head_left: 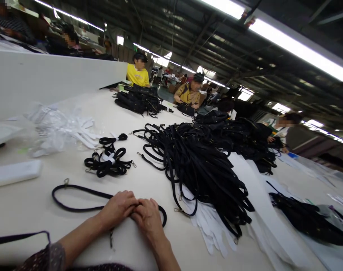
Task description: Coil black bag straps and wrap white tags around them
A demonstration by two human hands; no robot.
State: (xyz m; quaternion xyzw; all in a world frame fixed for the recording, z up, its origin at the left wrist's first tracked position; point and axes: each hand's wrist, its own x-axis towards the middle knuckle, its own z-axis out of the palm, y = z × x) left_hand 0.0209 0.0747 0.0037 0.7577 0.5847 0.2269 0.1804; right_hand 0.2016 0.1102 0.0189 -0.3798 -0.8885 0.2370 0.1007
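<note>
Both hands sit side by side at the near edge of the white worktop [149, 177], left hand [118, 208] and right hand [147, 216] touching, fingers curled together and pressed down on a black strap [75, 189] that loops out to the left. Just behind it is a small strap bundle [107, 162], and a big strap pile [199, 165] lies to the right over white sheets [213, 226].

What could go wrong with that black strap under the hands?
The left hand and right hand press on one black strap that loops out across the table. Its loose loop might twist. The big strap pile lies close, so the strap may snag a metal clip there.
</note>
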